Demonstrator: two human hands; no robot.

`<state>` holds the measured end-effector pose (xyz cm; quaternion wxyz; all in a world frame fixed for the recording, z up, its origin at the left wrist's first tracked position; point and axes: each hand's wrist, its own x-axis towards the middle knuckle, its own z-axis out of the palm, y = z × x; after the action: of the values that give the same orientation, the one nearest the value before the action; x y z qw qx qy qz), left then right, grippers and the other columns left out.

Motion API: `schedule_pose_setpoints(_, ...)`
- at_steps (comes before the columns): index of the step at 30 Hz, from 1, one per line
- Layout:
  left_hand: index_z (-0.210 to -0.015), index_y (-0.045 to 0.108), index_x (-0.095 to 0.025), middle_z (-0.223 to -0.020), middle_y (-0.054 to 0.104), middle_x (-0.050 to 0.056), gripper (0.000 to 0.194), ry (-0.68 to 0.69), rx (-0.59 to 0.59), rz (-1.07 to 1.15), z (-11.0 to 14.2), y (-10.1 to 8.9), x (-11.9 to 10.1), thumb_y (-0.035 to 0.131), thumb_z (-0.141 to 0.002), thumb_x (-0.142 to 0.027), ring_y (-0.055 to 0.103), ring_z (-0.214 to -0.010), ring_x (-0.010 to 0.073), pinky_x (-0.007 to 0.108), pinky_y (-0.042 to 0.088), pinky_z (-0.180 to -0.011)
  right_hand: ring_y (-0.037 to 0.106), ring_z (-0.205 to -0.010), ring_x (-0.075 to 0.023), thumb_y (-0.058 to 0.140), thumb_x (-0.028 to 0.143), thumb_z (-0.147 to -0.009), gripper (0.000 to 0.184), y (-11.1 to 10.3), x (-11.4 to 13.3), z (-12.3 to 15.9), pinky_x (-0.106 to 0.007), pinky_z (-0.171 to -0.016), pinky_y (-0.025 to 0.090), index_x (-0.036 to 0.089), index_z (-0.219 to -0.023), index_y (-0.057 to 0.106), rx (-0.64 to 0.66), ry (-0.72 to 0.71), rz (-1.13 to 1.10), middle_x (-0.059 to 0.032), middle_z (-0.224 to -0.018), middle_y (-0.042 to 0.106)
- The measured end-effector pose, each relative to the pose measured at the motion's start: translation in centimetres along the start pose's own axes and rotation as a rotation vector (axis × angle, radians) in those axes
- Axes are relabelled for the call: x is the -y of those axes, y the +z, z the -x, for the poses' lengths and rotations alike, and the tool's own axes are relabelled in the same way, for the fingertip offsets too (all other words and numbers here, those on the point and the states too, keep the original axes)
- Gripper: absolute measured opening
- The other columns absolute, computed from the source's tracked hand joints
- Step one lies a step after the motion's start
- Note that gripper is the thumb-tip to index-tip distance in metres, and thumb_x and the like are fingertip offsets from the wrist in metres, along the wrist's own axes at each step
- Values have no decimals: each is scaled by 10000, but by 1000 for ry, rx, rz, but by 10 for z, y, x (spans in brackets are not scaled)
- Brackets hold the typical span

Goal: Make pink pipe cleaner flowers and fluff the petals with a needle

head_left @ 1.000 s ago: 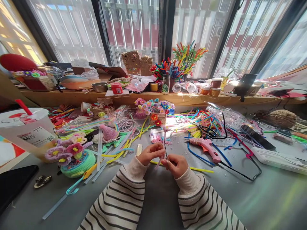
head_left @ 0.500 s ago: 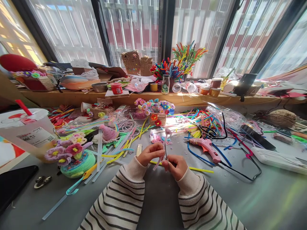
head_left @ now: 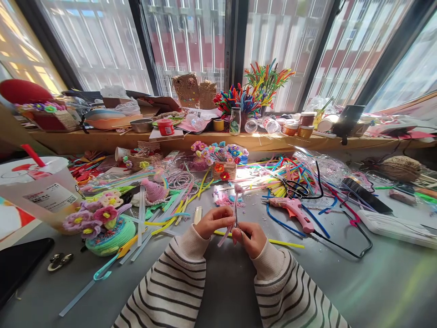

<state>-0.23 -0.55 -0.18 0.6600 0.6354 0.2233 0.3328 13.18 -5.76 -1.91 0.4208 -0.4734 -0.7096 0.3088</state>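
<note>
Near the middle of the table, my left hand [head_left: 213,222] pinches a pale pink pipe cleaner [head_left: 238,188] between thumb and fingers. Its fluffy, bunched end points up, and loose pink ends hang below the fingers. Close on its right, my right hand [head_left: 251,238] is closed around small scissors [head_left: 236,218]; their thin blades point upward against the pink stem. The fingers cover most of the handles. A yellow pipe cleaner [head_left: 286,243] lies on the table behind both hands. Pink and blue fluff clippings [head_left: 228,199] are scattered just beyond.
A pink glue gun [head_left: 296,210] with a black cord lies to the right, near black-handled scissors [head_left: 296,187]. On the left are a flower-topped green pot [head_left: 112,234], glue sticks [head_left: 141,216] and a drink cup [head_left: 51,200]. A small flower basket [head_left: 224,171] stands ahead.
My right hand's fingers have shifted slightly on the scissors, and the blades sit a little differently against the pink stem. My left hand keeps its pinch in nearly the same place.
</note>
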Motion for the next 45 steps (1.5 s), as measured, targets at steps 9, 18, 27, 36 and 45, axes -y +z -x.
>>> schedule_pose_setpoints(9,-537,442,-141,-521,451,-29,208,-18,-27,-14,0,0,-1,564,-619,-288,409,-509,79,216,313,-510,342,-391,-62,393,493,-709,477,-1,-5,-2,-181,-397,277,152,-377,424,-82,-32,88,31,-370,390)
schedule_pose_setpoints(18,-591,451,-142,-526,463,-30,215,-16,-94,-50,-2,1,-1,542,-644,-330,420,-504,76,213,327,-512,343,-375,-63,393,461,-716,459,4,-6,-2,-188,-402,277,159,-370,413,-108,-7,108,28,-368,395)
schedule_pose_setpoints(27,-571,468,-133,-525,455,-29,193,20,-85,-59,-1,0,-2,515,-682,-284,424,-506,73,205,321,-506,268,-372,-57,413,511,-672,451,4,-2,-2,-191,-372,211,162,-390,367,-54,77,114,49,-364,301)
schedule_pose_setpoints(36,-571,481,-133,-498,475,-29,209,-25,-82,37,-2,-2,3,516,-681,-307,440,-472,70,200,324,-480,311,-373,-62,427,465,-680,445,6,-5,-2,-192,-402,250,172,-370,298,-140,13,123,32,-366,366)
schedule_pose_setpoints(45,-560,481,-125,-519,483,-28,221,-45,-40,18,-1,1,-2,537,-663,-313,437,-480,58,189,333,-489,271,-358,-54,413,503,-681,454,6,-6,0,-188,-364,207,160,-386,388,-98,11,94,50,-351,309)
